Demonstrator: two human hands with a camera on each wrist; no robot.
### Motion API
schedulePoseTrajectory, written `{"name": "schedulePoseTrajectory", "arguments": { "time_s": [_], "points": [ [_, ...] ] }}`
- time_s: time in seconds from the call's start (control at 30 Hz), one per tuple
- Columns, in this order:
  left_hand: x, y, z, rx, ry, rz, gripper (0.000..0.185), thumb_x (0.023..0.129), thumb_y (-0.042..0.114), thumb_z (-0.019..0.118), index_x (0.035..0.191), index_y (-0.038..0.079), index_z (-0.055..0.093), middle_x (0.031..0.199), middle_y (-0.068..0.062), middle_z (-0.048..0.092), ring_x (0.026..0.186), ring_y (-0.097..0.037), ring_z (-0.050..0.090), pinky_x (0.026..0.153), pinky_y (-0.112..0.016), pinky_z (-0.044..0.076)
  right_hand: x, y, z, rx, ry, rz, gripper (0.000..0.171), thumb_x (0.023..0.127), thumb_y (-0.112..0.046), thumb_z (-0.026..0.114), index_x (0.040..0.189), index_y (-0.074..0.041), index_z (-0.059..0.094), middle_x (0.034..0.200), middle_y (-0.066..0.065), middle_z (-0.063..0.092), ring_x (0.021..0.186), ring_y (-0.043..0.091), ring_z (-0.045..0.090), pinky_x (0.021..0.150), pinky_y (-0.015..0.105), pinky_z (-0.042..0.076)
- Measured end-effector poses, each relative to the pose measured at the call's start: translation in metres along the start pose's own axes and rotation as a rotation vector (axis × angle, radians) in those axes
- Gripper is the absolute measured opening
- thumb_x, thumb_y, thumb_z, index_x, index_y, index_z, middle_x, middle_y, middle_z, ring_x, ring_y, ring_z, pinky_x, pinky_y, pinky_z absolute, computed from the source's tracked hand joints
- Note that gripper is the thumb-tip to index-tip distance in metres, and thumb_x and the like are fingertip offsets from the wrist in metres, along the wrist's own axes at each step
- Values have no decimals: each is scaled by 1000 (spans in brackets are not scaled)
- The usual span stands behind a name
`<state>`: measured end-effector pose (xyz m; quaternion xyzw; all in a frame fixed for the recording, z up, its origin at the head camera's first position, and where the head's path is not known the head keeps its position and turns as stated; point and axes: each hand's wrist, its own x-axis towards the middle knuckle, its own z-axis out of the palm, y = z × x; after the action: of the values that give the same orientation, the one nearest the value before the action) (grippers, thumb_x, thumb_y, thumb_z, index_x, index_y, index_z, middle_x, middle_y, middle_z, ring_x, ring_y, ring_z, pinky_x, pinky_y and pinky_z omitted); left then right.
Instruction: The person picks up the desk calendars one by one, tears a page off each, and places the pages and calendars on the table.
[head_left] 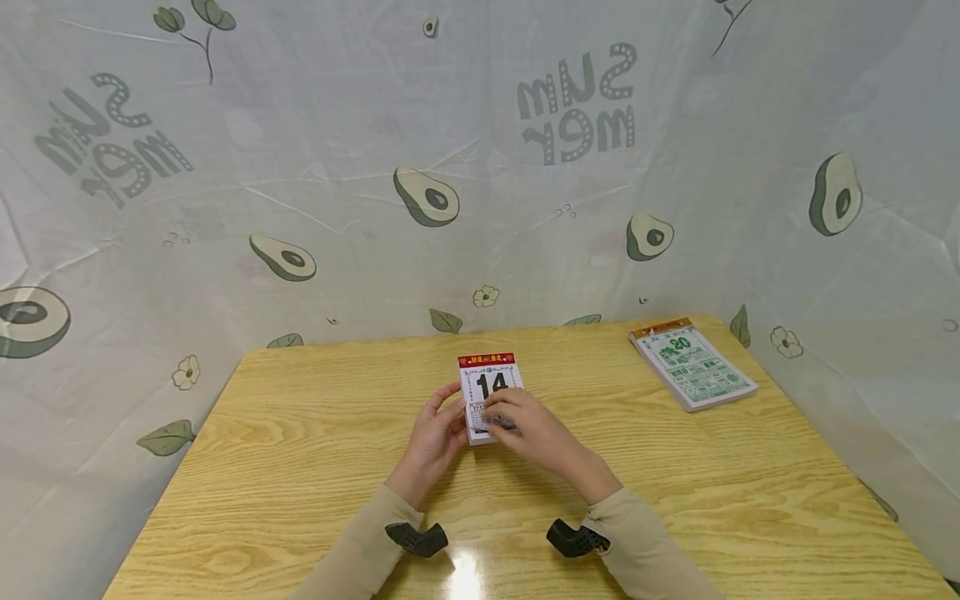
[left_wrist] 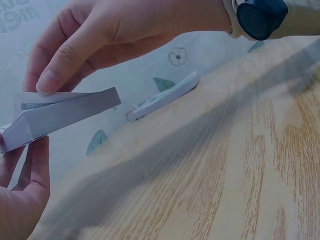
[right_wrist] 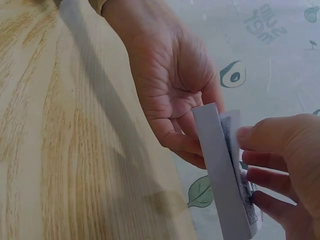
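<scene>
A small tear-off calendar (head_left: 487, 372) with a red header and a black 14 is held above the table. My left hand (head_left: 433, 442) grips it along its left edge, with fingers underneath, as the left wrist view shows. Over its lower half, my right hand (head_left: 536, 429) has its thumb and fingers at the front sheet. The bottom of that sheet (right_wrist: 231, 125) stands away from the thick pad (right_wrist: 212, 145), pinched by the right thumb and fingers. In the head view, the right fingers cover part of the print below the number.
A larger calendar pad (head_left: 697, 371) with a green 20 and an orange header lies at the back right of the wooden table (head_left: 322, 433). Behind the table hangs a pale curtain (head_left: 337, 167) printed with avocados. A dark device (head_left: 416, 540) sits on each wrist.
</scene>
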<state>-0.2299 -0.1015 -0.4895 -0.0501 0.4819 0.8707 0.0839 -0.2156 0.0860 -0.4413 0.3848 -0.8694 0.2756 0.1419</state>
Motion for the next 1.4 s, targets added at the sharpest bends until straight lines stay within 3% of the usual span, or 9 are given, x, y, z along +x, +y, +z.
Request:
{"name": "schedulePoseTrajectory", "arguments": {
  "time_s": [0.2,0.4,0.57,0.7,0.9,1.1,1.4],
  "points": [
    [-1,-1,0,1,-14,0,32,99,9,52,130,13,47,107,-2,67,84,-12,65,70,-27,54,-1,0,3,-18,61,-56,4,88,-8,70,92,-7,71,108,4,67,104,19,61,89,34,53],
    [-2,-2,1,25,-7,-1,33,99,8,52,132,12,46,108,-1,67,84,-12,65,70,-27,53,-2,1,5,9,102,-48,4,91,-10,67,90,-7,69,104,2,66,100,16,60,87,32,53],
    [-3,-2,1,25,-10,-1,34,99,8,53,132,12,46,109,-1,66,85,-11,65,71,-27,53,-2,1,6,19,134,-35,6,85,-5,72,85,-9,68,100,1,66,97,16,60,84,32,53],
    [-4,-2,2,24,-20,14,34,99,8,53,133,10,44,108,-1,67,84,-10,65,71,-27,54,-2,1,7,89,131,36,8,83,-6,75,83,-10,68,99,1,67,97,16,61,84,31,53],
    [-5,-3,1,7,-25,20,34,98,7,53,131,12,47,109,0,66,85,-11,66,74,-28,54,-1,2,6,280,126,193,9,85,-12,74,79,-13,67,99,2,68,94,15,62,78,26,53],
    [-5,-5,-1,-5,-94,53,32,98,9,55,129,14,49,109,0,67,86,-10,66,74,-27,54,0,4,3,436,122,305,10,88,-13,71,80,-12,66,101,5,68,91,15,63,76,23,53],
    [-4,-3,6,-22,-29,-5,32,99,7,52,130,14,47,110,-1,67,88,-12,66,74,-29,53,2,-3,-6,554,133,426,10,92,-11,67,86,-4,64,108,14,68,93,20,65,78,20,51]
  ]
}}
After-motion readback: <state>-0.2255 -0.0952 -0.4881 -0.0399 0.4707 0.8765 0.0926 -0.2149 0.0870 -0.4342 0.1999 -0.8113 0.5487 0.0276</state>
